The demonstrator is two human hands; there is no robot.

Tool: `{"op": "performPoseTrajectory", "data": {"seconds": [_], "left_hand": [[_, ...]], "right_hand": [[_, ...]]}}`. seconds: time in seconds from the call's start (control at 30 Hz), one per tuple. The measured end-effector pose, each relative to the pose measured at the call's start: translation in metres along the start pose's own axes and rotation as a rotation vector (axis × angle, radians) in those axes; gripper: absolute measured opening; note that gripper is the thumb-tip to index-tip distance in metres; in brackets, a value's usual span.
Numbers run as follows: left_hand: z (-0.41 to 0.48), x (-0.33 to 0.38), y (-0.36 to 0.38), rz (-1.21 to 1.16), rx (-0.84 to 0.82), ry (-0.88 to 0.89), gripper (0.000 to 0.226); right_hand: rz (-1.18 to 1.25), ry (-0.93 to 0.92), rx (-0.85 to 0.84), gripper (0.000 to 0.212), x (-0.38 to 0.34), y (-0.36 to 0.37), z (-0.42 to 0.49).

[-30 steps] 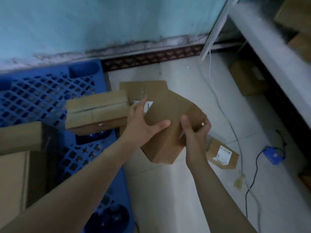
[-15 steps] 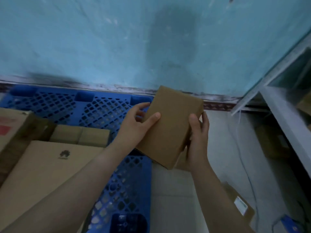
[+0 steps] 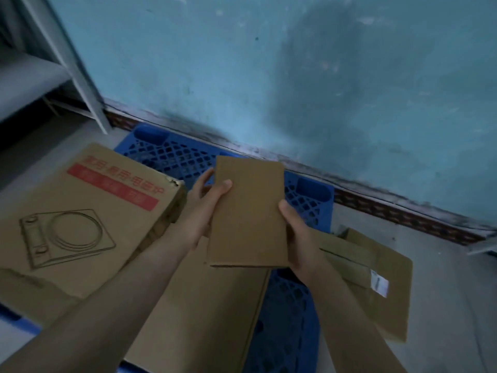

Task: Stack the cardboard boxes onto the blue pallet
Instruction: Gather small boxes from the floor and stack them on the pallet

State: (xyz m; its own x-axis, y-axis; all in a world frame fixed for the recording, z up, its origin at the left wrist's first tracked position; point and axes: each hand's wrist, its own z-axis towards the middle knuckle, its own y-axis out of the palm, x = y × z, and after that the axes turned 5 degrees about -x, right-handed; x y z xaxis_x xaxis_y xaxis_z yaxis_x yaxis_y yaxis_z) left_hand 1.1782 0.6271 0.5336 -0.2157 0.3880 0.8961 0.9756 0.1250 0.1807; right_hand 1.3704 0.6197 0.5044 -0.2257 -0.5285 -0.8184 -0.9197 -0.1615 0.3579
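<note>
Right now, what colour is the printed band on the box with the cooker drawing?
The band on that box is red; head view shows it best.

I see the pallet (image 3: 309,195) before the wall (image 3: 269,76): printed box (image 3: 88,211) on its left, small box (image 3: 248,214) above, flattened carton (image 3: 395,300) right.

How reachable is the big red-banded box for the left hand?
Probably yes: the red-banded box lies right beside the left hand, with nothing between. But it and the right hand grip the small box, so it would need to let go first.
</note>
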Motion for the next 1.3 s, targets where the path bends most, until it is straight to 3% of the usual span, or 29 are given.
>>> {"op": "performPoseTrajectory", "data": {"seconds": [0.2,0.33,0.6,0.7,0.8,0.87,0.97,1.1,1.2,1.3], "left_hand": [[0.050,-0.016,-0.047,0.024,0.246,0.194,0.068],[0.093,-0.046,-0.060,0.065,0.242,0.121,0.081],[0.183,-0.111,-0.075,0.284,0.386,0.071,0.050],[0.202,-0.137,-0.079,0.333,0.422,0.094,0.046],[0.212,-0.166,-0.085,0.384,0.533,0.028,0.048],[0.214,-0.184,-0.090,0.442,0.589,-0.002,0.053],[0.213,-0.202,-0.096,0.547,0.563,-0.036,0.058],[0.210,-0.215,-0.108,0.647,0.458,-0.154,0.072],[0.210,-0.220,-0.122,0.835,0.456,-0.286,0.080],[0.208,-0.223,-0.128,0.889,0.422,-0.330,0.083]], "right_hand": [[-0.034,0.136,-0.030,0.073,0.035,0.025,0.068],[0.043,0.106,0.039,0.077,0.054,0.010,0.110],[-0.116,0.108,0.116,0.067,0.094,-0.045,0.211],[-0.172,0.069,0.125,0.057,0.113,-0.052,0.241],[-0.280,0.070,0.097,0.065,0.139,-0.057,0.263],[-0.382,0.045,0.091,0.053,0.157,-0.060,0.272],[-0.486,0.015,0.085,0.037,0.173,-0.065,0.280],[-0.645,0.029,-0.026,0.082,0.181,-0.062,0.287],[-0.696,0.044,-0.083,0.055,0.179,-0.056,0.294],[-0.795,0.018,-0.075,0.051,0.180,-0.048,0.300]]}}
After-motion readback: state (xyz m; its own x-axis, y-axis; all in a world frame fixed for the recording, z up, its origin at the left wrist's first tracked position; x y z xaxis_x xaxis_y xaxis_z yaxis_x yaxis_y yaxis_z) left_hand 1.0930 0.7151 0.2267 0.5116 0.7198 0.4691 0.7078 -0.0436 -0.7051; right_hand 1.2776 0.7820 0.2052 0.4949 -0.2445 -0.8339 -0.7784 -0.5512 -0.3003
